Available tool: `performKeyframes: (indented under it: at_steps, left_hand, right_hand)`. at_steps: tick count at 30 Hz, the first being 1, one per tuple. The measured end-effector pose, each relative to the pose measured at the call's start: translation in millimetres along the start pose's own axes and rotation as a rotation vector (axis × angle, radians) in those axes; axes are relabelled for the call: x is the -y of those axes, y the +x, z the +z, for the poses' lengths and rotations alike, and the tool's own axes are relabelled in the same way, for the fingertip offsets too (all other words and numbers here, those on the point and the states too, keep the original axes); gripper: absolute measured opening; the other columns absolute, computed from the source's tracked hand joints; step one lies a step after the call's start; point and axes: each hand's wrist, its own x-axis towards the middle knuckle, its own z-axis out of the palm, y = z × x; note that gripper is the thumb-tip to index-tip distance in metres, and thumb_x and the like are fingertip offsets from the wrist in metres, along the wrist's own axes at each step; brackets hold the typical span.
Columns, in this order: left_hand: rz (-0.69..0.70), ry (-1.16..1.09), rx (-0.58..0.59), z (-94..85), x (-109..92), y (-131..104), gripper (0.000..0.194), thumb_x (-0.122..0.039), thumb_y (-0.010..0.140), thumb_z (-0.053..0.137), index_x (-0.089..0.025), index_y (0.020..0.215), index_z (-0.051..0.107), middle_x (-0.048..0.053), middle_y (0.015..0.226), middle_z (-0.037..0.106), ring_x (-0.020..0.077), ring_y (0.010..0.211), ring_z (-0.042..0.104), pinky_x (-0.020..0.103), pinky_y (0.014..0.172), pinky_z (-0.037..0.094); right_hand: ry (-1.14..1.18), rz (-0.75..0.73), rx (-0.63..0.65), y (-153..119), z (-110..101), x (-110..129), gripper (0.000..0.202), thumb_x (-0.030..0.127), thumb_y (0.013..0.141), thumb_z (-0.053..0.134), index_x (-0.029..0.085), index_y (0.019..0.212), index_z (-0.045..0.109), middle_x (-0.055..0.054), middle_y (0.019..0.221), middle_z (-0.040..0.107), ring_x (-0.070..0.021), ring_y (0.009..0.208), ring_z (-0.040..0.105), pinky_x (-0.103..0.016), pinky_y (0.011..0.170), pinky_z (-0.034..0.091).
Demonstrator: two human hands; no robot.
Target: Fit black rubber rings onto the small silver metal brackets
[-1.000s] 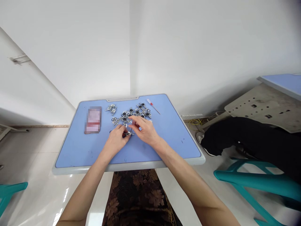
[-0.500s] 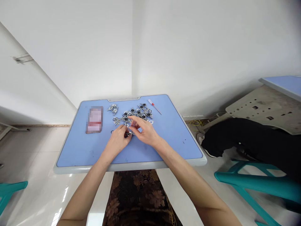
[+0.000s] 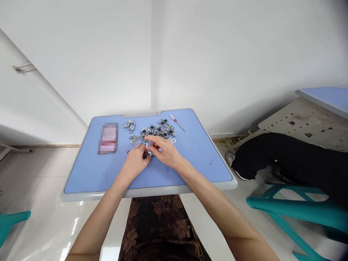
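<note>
My left hand [image 3: 136,158] rests low over the table with its fingers closed on a small silver metal part [image 3: 148,154]. Close beside it, my right hand [image 3: 165,151] curls above the same part, thumb and fingers pinching a small clear, pinkish piece [image 3: 152,144]. Its lower end is hidden, so its full shape does not show. Just beyond the hands lies a pile of silver metal fittings with black round pieces [image 3: 159,129]. A smaller cluster of metal parts [image 3: 133,139] sits to the left of that pile.
On the blue table [image 3: 179,177] are a pixelated flat rectangular item [image 3: 108,138], another group of metal parts [image 3: 129,125] and a small screwdriver [image 3: 178,123]. A person's dark-clothed leg [image 3: 261,148] and a green stool [image 3: 293,206] stand at the right.
The view has shifted slightly. My right hand has tipped a little lower and toward the left, fingers still pinched. My left hand keeps its hold on the metal part.
</note>
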Motion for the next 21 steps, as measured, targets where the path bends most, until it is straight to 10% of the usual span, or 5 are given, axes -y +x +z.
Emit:
performKeyframes:
  at_steps: [21]
  left_hand:
    - [-0.023,0.004,0.004,-1.5,-1.5,0.4,0.004,-0.014,0.077,0.054,-0.017,0.075,0.056,0.004,0.080,0.057,0.0183,0.072,0.056,0.031,0.067,0.043]
  right_hand:
    - [0.032,0.013,0.102,4.2,-12.8,2.8,0.034,0.020,0.095,0.038,0.021,0.127,0.047,-0.007,0.101,0.065,-0.0151,0.085,0.062,-0.029,0.073,0.051]
